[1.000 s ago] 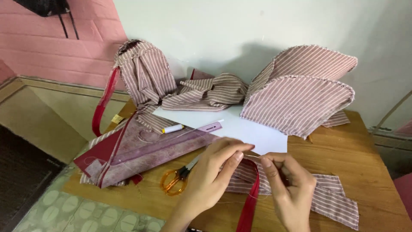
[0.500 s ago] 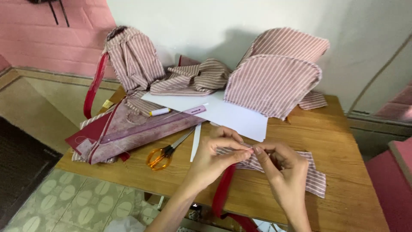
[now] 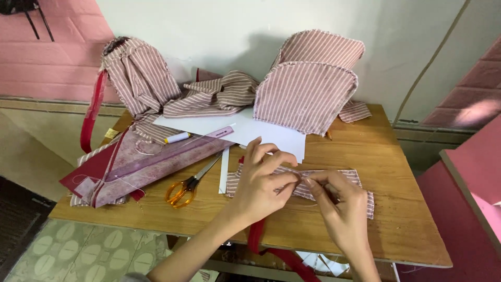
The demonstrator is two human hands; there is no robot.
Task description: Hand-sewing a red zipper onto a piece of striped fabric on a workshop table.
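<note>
A striped pink-and-white fabric strip (image 3: 360, 180) lies flat on the wooden table (image 3: 396, 230). My left hand (image 3: 263, 180) rests on its left half, thumb and forefinger pinching the cloth near the middle. My right hand (image 3: 339, 209) meets it there, fingertips pinched on the same spot of the strip. A red strap (image 3: 271, 250) hangs from under my hands over the table's front edge. Whether a pin or needle is between my fingers I cannot tell.
Orange-handled scissors (image 3: 182, 190) lie left of my hands beside a white paper strip (image 3: 224, 169). White sheets (image 3: 250, 130), a pen (image 3: 177, 138), a flat pinkish fabric piece (image 3: 141, 167) and striped sewn pieces (image 3: 308, 94) fill the back and left. A pink wall (image 3: 469, 183) stands right.
The camera has shifted so the table sits more to the right and higher. Both hands stay pinched together on the striped strip, which now lies flatter and more spread out.
</note>
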